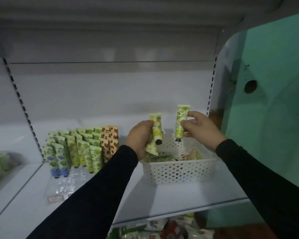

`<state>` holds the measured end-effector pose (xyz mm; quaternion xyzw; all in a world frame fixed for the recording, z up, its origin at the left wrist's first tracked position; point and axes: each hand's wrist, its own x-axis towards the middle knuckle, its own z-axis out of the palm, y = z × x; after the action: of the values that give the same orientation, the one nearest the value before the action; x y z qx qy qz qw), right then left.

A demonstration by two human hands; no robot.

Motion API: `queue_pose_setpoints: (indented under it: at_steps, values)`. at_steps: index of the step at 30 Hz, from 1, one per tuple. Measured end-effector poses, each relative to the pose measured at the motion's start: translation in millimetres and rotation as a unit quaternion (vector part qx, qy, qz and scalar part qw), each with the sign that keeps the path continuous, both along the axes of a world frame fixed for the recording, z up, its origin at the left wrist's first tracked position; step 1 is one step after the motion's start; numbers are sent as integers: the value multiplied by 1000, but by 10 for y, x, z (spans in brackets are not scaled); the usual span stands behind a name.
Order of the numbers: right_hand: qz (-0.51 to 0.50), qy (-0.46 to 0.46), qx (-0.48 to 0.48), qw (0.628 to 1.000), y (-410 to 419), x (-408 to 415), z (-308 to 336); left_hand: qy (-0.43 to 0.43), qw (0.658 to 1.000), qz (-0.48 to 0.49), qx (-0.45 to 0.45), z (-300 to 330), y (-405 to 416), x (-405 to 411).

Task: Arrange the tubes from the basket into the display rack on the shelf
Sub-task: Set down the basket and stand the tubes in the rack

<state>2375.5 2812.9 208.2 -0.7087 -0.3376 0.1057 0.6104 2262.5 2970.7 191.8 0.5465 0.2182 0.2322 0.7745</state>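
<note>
A person stocking a store shelf (162, 195) lifts green-print tubes over a white perforated basket (178, 171), which sits twd the shelf's right end, near the front edge. The left hand (140, 137) is curled round two tubes at once: an upright tube (156, 125) w/ its black cap down, and a second tube (151, 148) tucked below it, flat end twd the basket. The right hand (201, 128) pinches a single tube (180, 121) btwn thumb and fingers, cap down, flat end up, just above the basket's back rim. Inside the basket lie more loose tubes (160, 158), mostly green along the left side, plus a pale one w/ a reddish print twd the right; how many, can't tell.

Left of the basket, well apart from it, a clear display rack (59, 188) runs from the shelf's back twd its front edge. Its rear rows hold standing tubes (83, 147), caps down: blue-fruit prints at the left, green and yellow in the middle, strawberry prints at the right. The rack's front slots show only clear plastic. Both arms wear dark sleeves (97, 197). Packaged goods (162, 228) show on the level below.
</note>
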Motion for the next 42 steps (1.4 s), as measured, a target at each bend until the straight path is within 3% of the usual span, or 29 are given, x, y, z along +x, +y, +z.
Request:
queue_pose_setpoints:
  at_steps: [3, 5, 12, 17, 21, 27, 32, 42]
  values:
    - [34, 11, 4, 999, 82, -287, 57, -41, 980, -27, -192, 44, -75, -249]
    - [49, 8, 7, 999, 130, -446, 86, -64, 975, -25, -211, 34, -80, -398]
    - [57, 16, 25, 998, 330, -890, 129, -49, 999, 20, 13, 111, 30, -1017]
    - [81, -3, 19, 997, 494, -1172, 113, -70, 987, 75, 120, 90, 235, -1518]
    - [86, -41, -14, 995, 622, -1281, 14, -40, 966, 154, 202, -102, 562, -1906]
    - [82, -88, -40, 992, 755, -1365, -137, 1, 956, 203, 212, -534, 874, -2332]
    - [95, -59, -20, 994, 890, -1442, -241, -15, 949, 225, 221, -798, 927, -2432]
    - [55, -99, -6, 994, 1166, -1655, -340, 15, 936, 263, 235, -1129, 1174, -2617]
